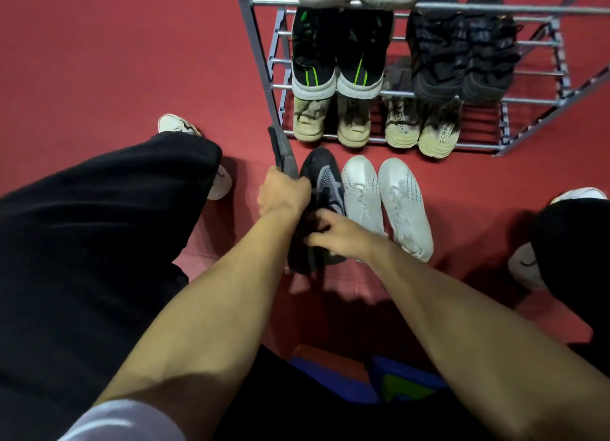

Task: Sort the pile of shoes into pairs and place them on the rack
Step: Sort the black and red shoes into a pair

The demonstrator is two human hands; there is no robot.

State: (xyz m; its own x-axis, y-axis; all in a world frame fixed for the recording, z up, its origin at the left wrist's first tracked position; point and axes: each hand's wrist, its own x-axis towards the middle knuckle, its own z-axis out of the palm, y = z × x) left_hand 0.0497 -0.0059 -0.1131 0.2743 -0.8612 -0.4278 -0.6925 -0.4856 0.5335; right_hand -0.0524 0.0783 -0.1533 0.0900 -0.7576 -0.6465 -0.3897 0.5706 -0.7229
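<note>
Bare forearms, left hand point(284, 193) and right hand point(343, 234) uncovered. White short sleeve point(122, 422) on the left arm. Loose black trousers point(99, 229); white sneakers point(219, 183) with dark swoosh marks.

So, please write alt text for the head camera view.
Two bare hands, left hand and right hand, grip dark grey shoes on a red floor, beside a white pair and a partly filled metal rack.

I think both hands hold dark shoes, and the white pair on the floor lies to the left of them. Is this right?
Not quite. The head view shows the white pair on the floor to the right of the dark shoes, not the left. The left hand and right hand do hold those dark shoes.
</note>
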